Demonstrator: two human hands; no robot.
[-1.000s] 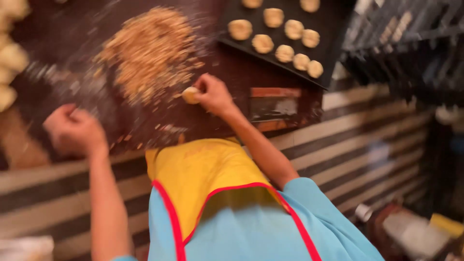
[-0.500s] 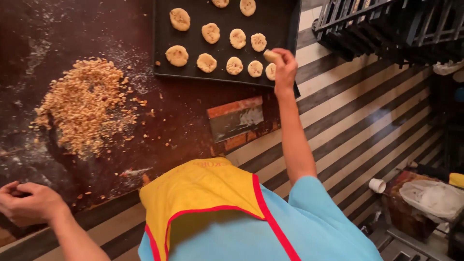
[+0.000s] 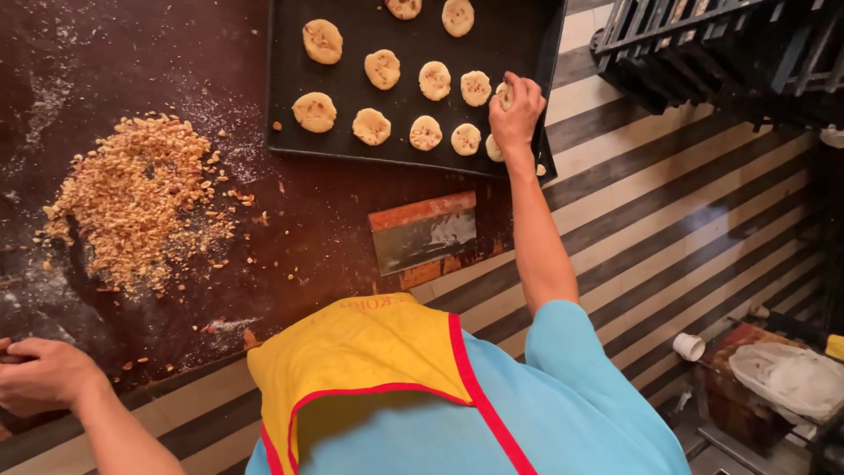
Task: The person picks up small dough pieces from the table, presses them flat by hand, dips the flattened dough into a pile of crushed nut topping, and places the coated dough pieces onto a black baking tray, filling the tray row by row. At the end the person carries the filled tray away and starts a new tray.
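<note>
My right hand (image 3: 517, 110) reaches onto the right end of a black baking tray (image 3: 352, 141) and presses a round dough piece (image 3: 503, 93) between its fingers. Several flat round dough pieces (image 3: 382, 69) topped with crumbs lie in rows on the tray. My left hand (image 3: 42, 374) rests at the near left edge of the dark brown worktop (image 3: 290, 237), fingers curled; whether it holds anything is hidden. A heap of chopped nuts (image 3: 136, 198) lies on the worktop between the two hands.
A metal bench scraper (image 3: 424, 233) lies on the worktop near its front edge. A black rack (image 3: 730, 53) stands at the upper right. Below on the floor are a white cup (image 3: 690, 347) and a bin with a plastic bag (image 3: 787, 378).
My right hand carried a dough piece from beside the nut heap to the tray's right end. My left hand stayed at the near left edge.
</note>
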